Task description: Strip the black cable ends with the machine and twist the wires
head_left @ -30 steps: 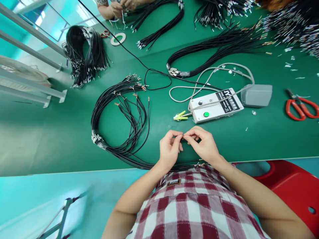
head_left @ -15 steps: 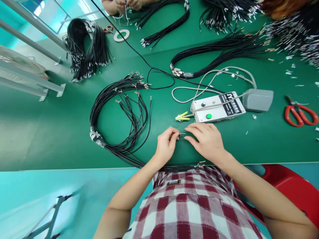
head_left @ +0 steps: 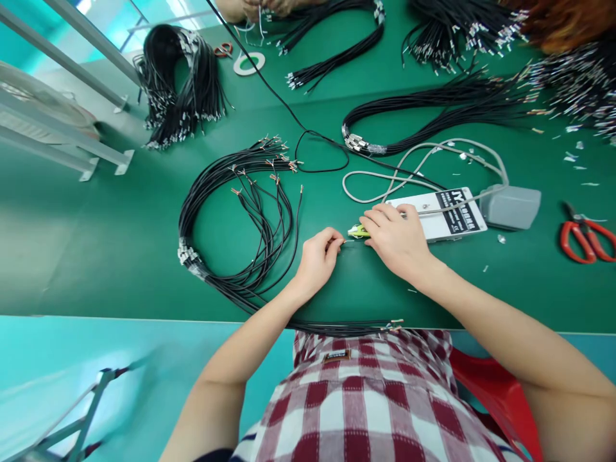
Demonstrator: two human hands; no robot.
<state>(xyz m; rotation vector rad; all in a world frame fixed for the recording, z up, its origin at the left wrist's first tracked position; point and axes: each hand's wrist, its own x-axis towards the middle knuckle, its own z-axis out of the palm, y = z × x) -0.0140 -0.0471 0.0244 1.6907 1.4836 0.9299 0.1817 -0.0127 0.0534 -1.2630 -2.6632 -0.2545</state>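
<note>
My left hand (head_left: 319,258) is closed in a pinch on the end of a thin wire (head_left: 350,241), whose bare tip points right. Just beyond that tip is a yellow-green clip (head_left: 357,231) at the left end of a white control box (head_left: 447,215). My right hand (head_left: 398,239) covers the near left part of the box, its thumb and fingers closed round the clip. A bundle of black cables (head_left: 185,212) curves on the table to the left, and part of it runs along the front edge below my hands, with stripped ends at the right.
A grey adapter block (head_left: 511,206) and red-handled scissors (head_left: 580,240) lie right of the box. More black cable bundles (head_left: 380,109) lie further back, with a tape roll (head_left: 249,63). Another person's hands (head_left: 269,8) are at the far edge. Metal rails (head_left: 62,128) stand at left.
My right hand has moved from open beside the wire tip to the yellow-green clip and closed on it. My left hand has shifted slightly forward, still pinching the wire. The view has shifted a little.
</note>
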